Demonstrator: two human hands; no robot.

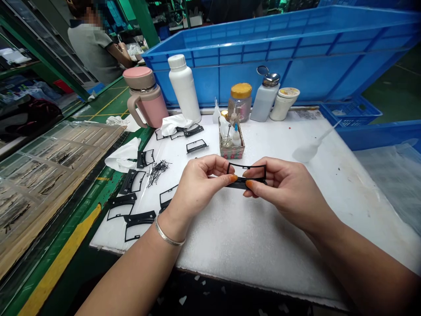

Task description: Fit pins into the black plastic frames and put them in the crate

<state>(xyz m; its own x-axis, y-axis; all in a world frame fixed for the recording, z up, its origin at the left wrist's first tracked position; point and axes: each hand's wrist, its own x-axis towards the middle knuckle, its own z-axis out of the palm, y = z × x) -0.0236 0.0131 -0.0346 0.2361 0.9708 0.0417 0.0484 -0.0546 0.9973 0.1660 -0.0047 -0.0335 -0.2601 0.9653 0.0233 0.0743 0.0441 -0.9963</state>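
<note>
"So, what is found on the left?"

"Loose frames (142,217) are spread along that side of the table (223,237), with strands (158,172) heaped among them. They are probably laid there so that each can be reached easily by the left hand (200,184)."

"And how is that hand posed?"

"It is brought in from the lower left, with a bracelet (169,235) around its wrist. The left end of the held frame (241,181) is pinched, the thumb being laid on the near bar and the fingers curled behind."

"Where exactly is that frame held?"

"Between both hands, just nearer than the box (232,152) and seemingly a little above the table. Its window is turned up beyond the thumbs, presumably so that the bar can be watched."

"Is the grip matched by the right hand (286,182)?"

"Nearly. The right end is pinched too, the thumb pointed inward along the bar, fingers placed behind and below. By two pinches, twisting is likely prevented. Whether a strand is also gripped cannot be told."

"And farther right?"

"A dropper (307,151) is laid with its stem pointed outward, perhaps so that the hands are not obstructed."
</note>
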